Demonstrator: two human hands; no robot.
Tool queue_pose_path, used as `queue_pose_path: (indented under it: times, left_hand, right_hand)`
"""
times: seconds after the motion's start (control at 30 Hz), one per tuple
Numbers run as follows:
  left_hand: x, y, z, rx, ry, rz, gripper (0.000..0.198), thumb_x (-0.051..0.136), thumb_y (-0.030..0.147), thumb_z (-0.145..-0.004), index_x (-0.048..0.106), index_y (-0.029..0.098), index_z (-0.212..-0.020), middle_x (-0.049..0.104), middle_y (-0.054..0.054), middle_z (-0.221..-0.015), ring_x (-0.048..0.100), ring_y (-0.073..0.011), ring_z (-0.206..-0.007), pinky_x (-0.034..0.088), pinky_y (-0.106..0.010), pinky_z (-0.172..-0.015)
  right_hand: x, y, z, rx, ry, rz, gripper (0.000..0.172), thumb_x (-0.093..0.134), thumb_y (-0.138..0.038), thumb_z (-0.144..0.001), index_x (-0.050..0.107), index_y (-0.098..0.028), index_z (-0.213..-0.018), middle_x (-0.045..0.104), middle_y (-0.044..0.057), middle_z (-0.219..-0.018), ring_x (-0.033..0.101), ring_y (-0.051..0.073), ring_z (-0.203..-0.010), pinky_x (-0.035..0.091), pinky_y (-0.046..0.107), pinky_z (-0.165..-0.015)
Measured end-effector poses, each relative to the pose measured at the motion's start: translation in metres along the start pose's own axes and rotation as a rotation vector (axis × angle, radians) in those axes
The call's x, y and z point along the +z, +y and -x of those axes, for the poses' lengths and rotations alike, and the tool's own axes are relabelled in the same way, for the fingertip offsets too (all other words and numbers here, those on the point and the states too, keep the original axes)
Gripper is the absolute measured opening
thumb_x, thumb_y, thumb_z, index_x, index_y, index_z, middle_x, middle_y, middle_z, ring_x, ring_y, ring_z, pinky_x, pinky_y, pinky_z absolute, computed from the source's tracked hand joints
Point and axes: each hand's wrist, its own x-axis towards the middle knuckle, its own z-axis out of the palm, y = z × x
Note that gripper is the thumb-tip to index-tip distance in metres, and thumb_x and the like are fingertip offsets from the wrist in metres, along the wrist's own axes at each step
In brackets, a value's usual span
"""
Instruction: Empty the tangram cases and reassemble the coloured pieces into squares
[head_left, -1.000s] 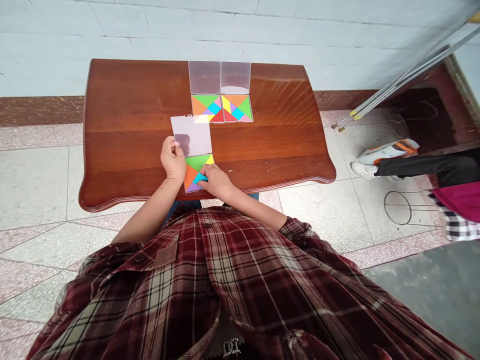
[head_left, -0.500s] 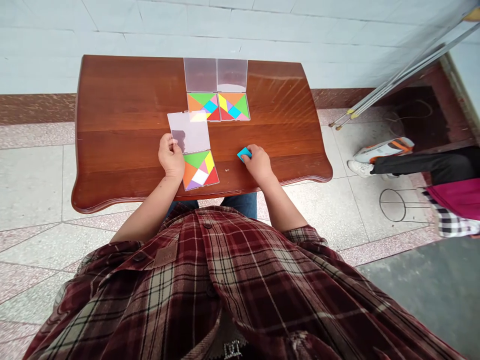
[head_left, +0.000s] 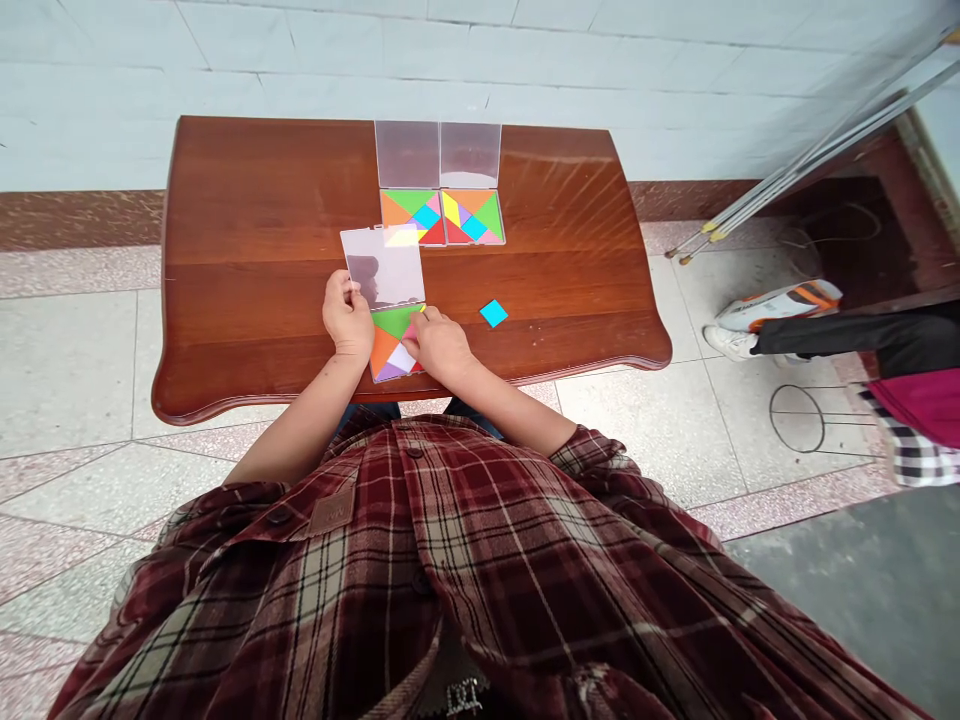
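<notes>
one blue square lies out, two hands work at the near case

a person's two hands are at the near case, one of three open cases on a single brown wooden table. the left hand is at the near case's left side, its thumb and curled fingers touching the edge of the one see-through lid; whether they pinch it, one cannot tell. the right hand is over the right part of the near case, fingertips down among the pieces; it covers its own grip, so whether anything is pinched cannot be told.

six coloured pieces show in the near case, at least in part: one green, one orange, one purple, one pink, one yellow and one red, the last two only as slivers. one pale gap shows among them. one blue square lies flat on the table, to the right of the near case and apart from it. beyond the near case stand two far cases, side by side, each with one blue square inside.
</notes>
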Motion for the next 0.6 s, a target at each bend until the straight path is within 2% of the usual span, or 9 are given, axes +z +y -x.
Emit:
queue_pose_path:
  times: [0.2, 0.33, 0.5, 0.6]
  left_hand:
    - [0.000, -0.002, 0.000, 0.009, -0.007, 0.017, 0.015, 0.052, 0.029, -0.091, 0.056, 0.019, -0.101, 0.064, -0.003, -0.090, 0.065, -0.0133, -0.080, 0.056, -0.032, -0.089]
    - [0.001, -0.002, -0.001, 0.008, -0.008, 0.026, 0.015, 0.053, 0.027, -0.089, 0.055, 0.019, -0.102, 0.064, -0.002, -0.086, 0.065, -0.0138, -0.078, 0.056, -0.032, -0.088]
    - [0.000, 0.000, -0.002, 0.008, -0.029, 0.010, 0.015, 0.053, 0.025, -0.089, 0.055, 0.018, -0.102, 0.064, -0.003, -0.089, 0.065, -0.0141, -0.079, 0.056, -0.032, -0.089]
    - [0.000, 0.000, -0.003, -0.004, -0.020, 0.000, 0.015, 0.053, 0.024, -0.089, 0.054, 0.019, -0.103, 0.064, -0.003, -0.089, 0.065, -0.0138, -0.078, 0.055, -0.032, -0.088]
  right_hand:
    - [-0.005, -0.004, 0.002, -0.067, -0.067, 0.140, 0.035, 0.032, -0.020, -0.099, 0.057, -0.006, -0.120, 0.060, 0.022, -0.119, 0.064, 0.026, -0.104, 0.049, 0.036, -0.085]
    - [-0.006, 0.001, -0.001, -0.103, -0.066, 0.168, 0.036, 0.029, -0.014, -0.097, 0.056, -0.007, -0.120, 0.062, 0.022, -0.117, 0.065, 0.027, -0.103, 0.050, 0.036, -0.082]
    - [-0.008, 0.012, -0.005, -0.057, -0.017, 0.079, 0.035, 0.033, -0.013, -0.096, 0.057, -0.012, -0.121, 0.066, 0.018, -0.113, 0.065, 0.026, -0.101, 0.048, 0.033, -0.081]
    - [-0.013, 0.031, -0.005, 0.001, 0.079, -0.080, 0.034, 0.034, -0.017, -0.097, 0.061, -0.014, -0.117, 0.069, 0.014, -0.110, 0.065, 0.023, -0.099, 0.047, 0.031, -0.080]
